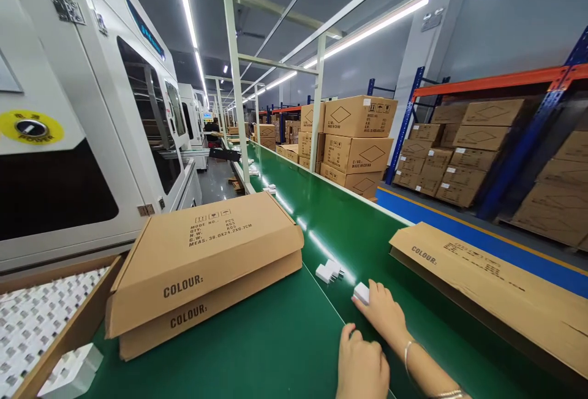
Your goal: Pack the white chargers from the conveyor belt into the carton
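Note:
My right hand [384, 310], with a bracelet at the wrist, has its thumb and fingers closed around a white plug adapter [361, 293] over the green conveyor belt [312, 203]. Just beyond it, two white plug adapters [328, 271] lie close together on the belt, metal pins showing. Lower in the view, my left hand [362, 365] is closed near the edge between the green work surface [257, 338] and the belt. Its fingers curl inward, and whatever they may hold is hidden.
Two stacked cardboard boxes [206, 252] sit on the work surface. At lower left are an open box of white adapters [41, 319] and a white block [73, 368]. A flat carton [496, 288] lies along the belt's right side. A metal post [236, 92] rises by the belt.

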A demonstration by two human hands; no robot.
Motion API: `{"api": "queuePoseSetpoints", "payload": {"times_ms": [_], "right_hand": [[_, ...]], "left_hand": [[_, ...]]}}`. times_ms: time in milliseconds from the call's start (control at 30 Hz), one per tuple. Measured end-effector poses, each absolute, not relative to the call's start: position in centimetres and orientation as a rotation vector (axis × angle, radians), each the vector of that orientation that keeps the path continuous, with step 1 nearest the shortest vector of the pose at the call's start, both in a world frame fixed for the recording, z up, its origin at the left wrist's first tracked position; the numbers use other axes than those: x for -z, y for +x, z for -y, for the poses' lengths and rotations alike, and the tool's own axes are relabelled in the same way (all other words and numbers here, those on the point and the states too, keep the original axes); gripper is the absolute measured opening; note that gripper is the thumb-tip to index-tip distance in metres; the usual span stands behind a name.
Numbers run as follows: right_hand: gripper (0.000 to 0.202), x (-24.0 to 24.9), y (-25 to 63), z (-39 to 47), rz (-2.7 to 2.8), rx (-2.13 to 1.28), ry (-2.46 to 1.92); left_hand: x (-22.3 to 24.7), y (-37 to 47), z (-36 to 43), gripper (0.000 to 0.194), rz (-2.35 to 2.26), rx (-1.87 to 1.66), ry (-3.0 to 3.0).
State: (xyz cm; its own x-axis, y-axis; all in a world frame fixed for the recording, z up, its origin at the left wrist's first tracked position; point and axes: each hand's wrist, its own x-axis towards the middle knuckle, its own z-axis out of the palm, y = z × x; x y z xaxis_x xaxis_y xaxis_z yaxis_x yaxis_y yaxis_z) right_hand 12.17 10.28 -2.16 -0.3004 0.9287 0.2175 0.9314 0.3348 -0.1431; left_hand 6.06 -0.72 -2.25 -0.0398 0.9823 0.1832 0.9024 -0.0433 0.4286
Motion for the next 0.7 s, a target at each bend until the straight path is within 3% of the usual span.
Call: {"api": "queuePoseSetpoints", "payload": {"times_ms": [167, 400, 533, 700], "right_hand": [[0.014, 1.8, 13.3, -11.0, 2.485, -0.148, -1.496], [0.033, -5.8, 19.2, -4.5, 2.255, -0.512, -0.798], [0.033, -8.6, 23.3, 2.1, 2.181, -0.577, -0.610], [0.022, -8.5, 25.6, 7.3, 1.980, -0.629, -0.560]], "left_hand": [[1.9, 6.0, 1.1, 0.032, -2.038, -0.699, 2.043], [1.8, 5.8, 1.0, 0.028, -2.023, -0.678, 2.078], [1.5, 5.7, 1.2, 0.032, -2.037, -0.718, 2.121], [0.8, 5.2, 1.6, 0.035, -1.953, -0.728, 2.197]]}}
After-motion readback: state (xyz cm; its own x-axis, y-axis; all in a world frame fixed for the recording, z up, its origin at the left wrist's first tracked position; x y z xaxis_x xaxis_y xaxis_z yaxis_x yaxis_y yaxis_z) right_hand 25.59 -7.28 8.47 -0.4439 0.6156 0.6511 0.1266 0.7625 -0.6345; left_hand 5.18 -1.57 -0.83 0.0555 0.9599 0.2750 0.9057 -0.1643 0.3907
